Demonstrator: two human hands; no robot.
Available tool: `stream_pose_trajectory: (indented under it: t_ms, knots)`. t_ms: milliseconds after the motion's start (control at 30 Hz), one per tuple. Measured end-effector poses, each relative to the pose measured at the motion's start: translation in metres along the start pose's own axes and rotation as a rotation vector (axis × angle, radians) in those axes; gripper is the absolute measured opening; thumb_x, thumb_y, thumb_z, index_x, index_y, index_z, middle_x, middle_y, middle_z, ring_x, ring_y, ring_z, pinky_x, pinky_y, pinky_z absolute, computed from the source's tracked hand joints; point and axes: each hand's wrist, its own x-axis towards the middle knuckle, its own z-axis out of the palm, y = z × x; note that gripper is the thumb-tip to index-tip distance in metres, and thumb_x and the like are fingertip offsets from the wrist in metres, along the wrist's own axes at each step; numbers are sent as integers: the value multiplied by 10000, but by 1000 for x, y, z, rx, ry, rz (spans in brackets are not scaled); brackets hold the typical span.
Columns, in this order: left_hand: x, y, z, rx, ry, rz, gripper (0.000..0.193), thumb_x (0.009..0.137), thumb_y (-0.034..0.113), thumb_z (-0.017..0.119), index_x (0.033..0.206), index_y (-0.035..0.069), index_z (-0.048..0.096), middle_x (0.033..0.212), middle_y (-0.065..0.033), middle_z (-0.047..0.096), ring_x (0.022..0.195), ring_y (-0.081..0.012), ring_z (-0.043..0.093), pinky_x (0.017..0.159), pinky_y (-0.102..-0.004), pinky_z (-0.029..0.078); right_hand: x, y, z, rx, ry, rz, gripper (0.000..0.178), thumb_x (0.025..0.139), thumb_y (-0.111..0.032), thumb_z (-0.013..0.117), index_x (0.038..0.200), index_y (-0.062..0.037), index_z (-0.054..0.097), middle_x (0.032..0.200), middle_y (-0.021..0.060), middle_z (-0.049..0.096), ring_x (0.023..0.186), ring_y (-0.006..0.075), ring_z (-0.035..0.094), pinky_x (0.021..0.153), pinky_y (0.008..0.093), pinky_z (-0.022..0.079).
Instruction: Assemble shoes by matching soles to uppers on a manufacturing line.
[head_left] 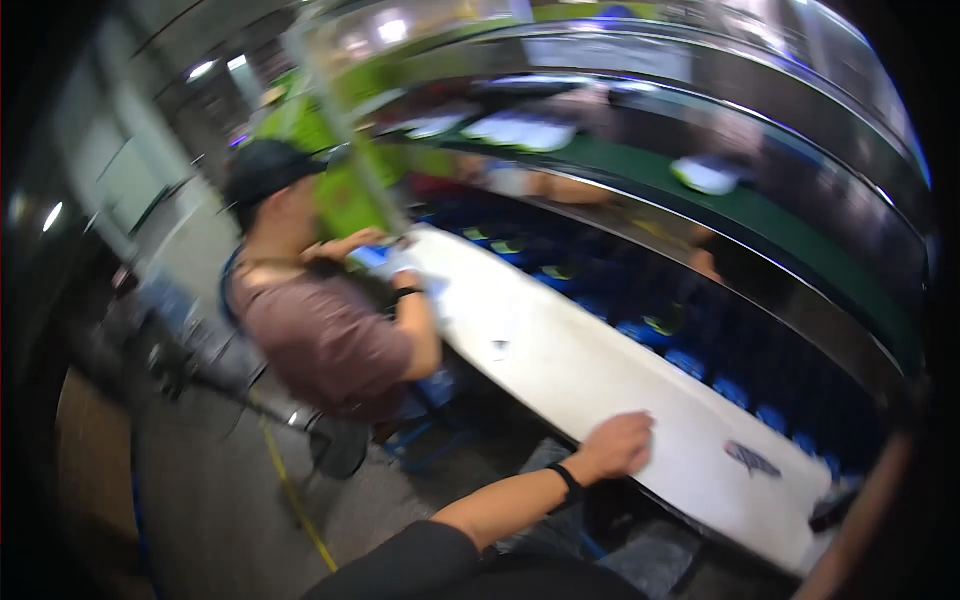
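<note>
My left hand (620, 445) is over the near edge of a long white worktable (540, 345), with a black band on its wrist. Its fingers are curled in; blur hides whether anything is between them. To its right, a small dark grey flat piece with a reddish end (752, 459) lies on the tabletop. My right forearm (868, 505) rises along the right rim, and its hand is lost in the dark edge. Beside that forearm sits a black object (832, 510), too blurred to name.
A co-worker (330, 310) in a cap at the table's far left end handles a blue item (372, 257). Behind the table runs a green conveyor belt (640, 170) carrying pale shoe-like pieces (520, 130). Blue holders (685, 362) line the table's back edge. A small item (500, 348) lies mid-table.
</note>
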Motion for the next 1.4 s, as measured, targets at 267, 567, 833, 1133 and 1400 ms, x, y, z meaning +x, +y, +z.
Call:
stream_pose_trajectory:
  t_ms: [267, 567, 833, 1133, 1400]
  knots:
    - [-36, -26, -28, 236, 57, -18, 259, 864, 71, 721, 1103, -8, 783, 1156, -212, 799, 1110, -432, 773, 1000, -513, 625, -36, 399, 49, -358, -220, 110, 457, 946, -480, 693, 1202, -115, 796, 1182, 223, 776, 1113, 411, 745, 985, 527, 595]
    - [1, 11, -2, 143, -45, -32, 172, 873, 14, 683, 1015, 0, 780, 1187, -188, 792, 1175, -406, 760, 1037, -477, 615, -400, 469, -31, -344, 361, 397, 794, 774, -273, 978, 1431, -30, 604, 1324, 192, 682, 1234, 406, 651, 1091, 517, 514]
    - [-5, 16, -15, 178, -67, -91, 158, 856, 27, 712, 1009, 17, 750, 1193, -170, 766, 1165, -413, 740, 1016, -486, 607, -483, 530, -66, -608, 188, 958, 1227, 730, -438, 1004, 1689, -55, 340, 1590, 271, 524, 1458, 475, 495, 1250, 547, 397]
    - [55, -64, -18, -229, -182, -504, 280, 975, 73, 697, 1243, -7, 692, 1168, -119, 712, 1009, -217, 682, 908, -352, 566, -473, 531, -86, -517, 174, 1056, 1123, 718, -398, 992, 1646, -146, 413, 1512, 209, 610, 1386, 451, 567, 1200, 532, 436]
    - [144, -227, 25, -139, -297, -619, 666, 927, 262, 839, 1476, -48, 626, 1387, -243, 735, 1304, -355, 690, 1148, -428, 491, -460, 530, -75, -421, 168, 1058, 1178, 686, -373, 1012, 1659, -157, 384, 1505, 231, 583, 1425, 453, 522, 1219, 550, 410]
